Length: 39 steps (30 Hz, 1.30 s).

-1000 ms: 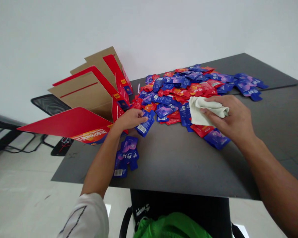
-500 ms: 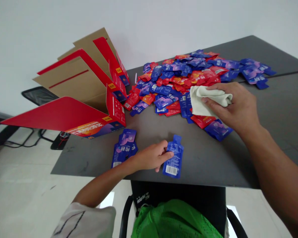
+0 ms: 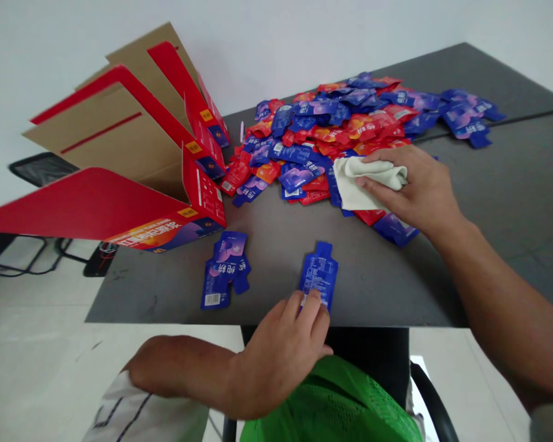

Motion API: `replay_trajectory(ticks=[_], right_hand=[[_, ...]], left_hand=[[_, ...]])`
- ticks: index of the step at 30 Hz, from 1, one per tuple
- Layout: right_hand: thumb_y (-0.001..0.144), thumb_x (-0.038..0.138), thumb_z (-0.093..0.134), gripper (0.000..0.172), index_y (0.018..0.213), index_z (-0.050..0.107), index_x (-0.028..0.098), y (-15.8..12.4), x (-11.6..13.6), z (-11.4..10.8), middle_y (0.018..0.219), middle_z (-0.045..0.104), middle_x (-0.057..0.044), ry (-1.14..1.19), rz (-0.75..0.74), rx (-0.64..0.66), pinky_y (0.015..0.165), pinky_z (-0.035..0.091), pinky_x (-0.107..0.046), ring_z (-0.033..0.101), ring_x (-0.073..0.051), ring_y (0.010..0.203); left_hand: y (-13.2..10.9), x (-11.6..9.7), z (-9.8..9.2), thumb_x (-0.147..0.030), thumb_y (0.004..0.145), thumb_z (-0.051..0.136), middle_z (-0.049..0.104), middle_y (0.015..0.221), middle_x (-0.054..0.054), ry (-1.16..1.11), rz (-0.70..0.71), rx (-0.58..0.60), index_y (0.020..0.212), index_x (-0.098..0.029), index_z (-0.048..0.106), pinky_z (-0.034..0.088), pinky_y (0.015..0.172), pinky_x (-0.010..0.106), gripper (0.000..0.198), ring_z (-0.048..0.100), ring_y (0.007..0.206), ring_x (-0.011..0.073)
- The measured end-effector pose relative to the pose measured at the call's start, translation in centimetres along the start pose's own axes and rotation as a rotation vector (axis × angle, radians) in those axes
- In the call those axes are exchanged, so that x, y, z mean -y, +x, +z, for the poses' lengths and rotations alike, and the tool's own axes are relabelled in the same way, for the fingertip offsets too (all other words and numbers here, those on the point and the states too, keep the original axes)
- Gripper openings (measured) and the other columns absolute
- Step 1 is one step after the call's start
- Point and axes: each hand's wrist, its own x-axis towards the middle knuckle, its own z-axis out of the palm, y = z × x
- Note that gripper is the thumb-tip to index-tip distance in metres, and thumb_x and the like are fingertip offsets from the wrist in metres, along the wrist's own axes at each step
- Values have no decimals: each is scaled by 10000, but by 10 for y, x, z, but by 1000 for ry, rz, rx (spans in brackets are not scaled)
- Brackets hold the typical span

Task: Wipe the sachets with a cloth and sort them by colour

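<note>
Near the table edge (image 3: pixel 350 324), my left hand (image 3: pixel 276 356) has fingertips on a blue sachet (image 3: pixel 317 273), grip unclear, long axis pointing away; right hand (image 3: pixel 408 187) clutches a cloth (image 3: pixel 366 181).

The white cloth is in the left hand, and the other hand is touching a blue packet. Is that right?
No, the cloth is in the right hand, as the head view shows. The left hand does touch the blue packet.

A white sleeve (image 3: pixel 142 414) with dark stitched lines, and bare hands (image 3: pixel 276 356).
</note>
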Motion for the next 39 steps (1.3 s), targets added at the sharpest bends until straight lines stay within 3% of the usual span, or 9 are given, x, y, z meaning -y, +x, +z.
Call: replay_trajectory(ticks=[5,14,19,23,26,30,34,37,39], right_hand=[[981,470,673,387,1266,688,208,-1,8,3,1220,753,-105,50,12,61,954,512,-363,684,-235,1100],[968,449,691,382,1252,692,193,1,18,-1,1195,759,-105,103,2,95,933,537,-347,712,-229,1045],[984,437,668,369,1291,655,233,-4,44,-9,1223,729,-91,186,-158,325,937,553,-366,701,-233,1070],[967,320,667,399,1358,626,252,-39,77,-5,1235,700,-96,247,-304,561,881,594,-373,699,-247,1078],[908,212,706,447,1347,642,261,-66,93,4,1226,704,-93,221,-369,628,859,608,-393,694,-257,1057],[890,165,717,481,1348,637,285,-71,84,23,1262,691,-96,159,-392,625,884,600,-402,665,-264,1092],[886,148,705,526,1389,612,270,-41,55,40,1253,669,-121,18,-384,593,933,576,-437,644,-294,1116],[917,164,663,466,1377,624,225,-23,48,37,1261,662,-154,-117,-351,520,904,573,-471,645,-329,1088],[959,222,626,431,1389,611,210,-25,58,29,1303,647,-170,-103,-314,439,906,566,-469,638,-335,1118]], left_hand=[[-8,-6,6,-198,993,593,637,1385,180,117,95,-12,1346,-73,636,606,964,356,377,658,1203,282],[8,5,14,-140,993,549,691,1285,175,116,100,-79,1242,-82,685,650,790,323,290,715,1097,270],[15,6,17,-136,992,544,698,1271,190,132,90,-84,1176,-88,704,646,775,322,248,723,1102,280],[9,0,18,-166,991,548,713,1260,255,157,102,-109,1218,-30,705,633,901,363,307,720,1168,318],[3,-6,21,-174,976,575,778,1091,238,144,111,-104,1129,-40,743,634,908,368,263,768,1058,306],[-2,-10,26,-255,1014,563,764,1148,291,191,138,-120,1207,24,725,626,956,394,376,756,1135,341],[-4,-10,28,-197,960,590,694,1291,316,250,165,-104,1332,41,670,623,985,418,449,695,1253,373],[-4,-10,27,-168,957,571,700,1290,301,277,167,-93,1336,16,680,629,977,409,435,694,1259,356],[-4,-10,26,-164,951,573,705,1281,301,276,167,-102,1329,18,685,626,983,411,435,699,1253,353]])
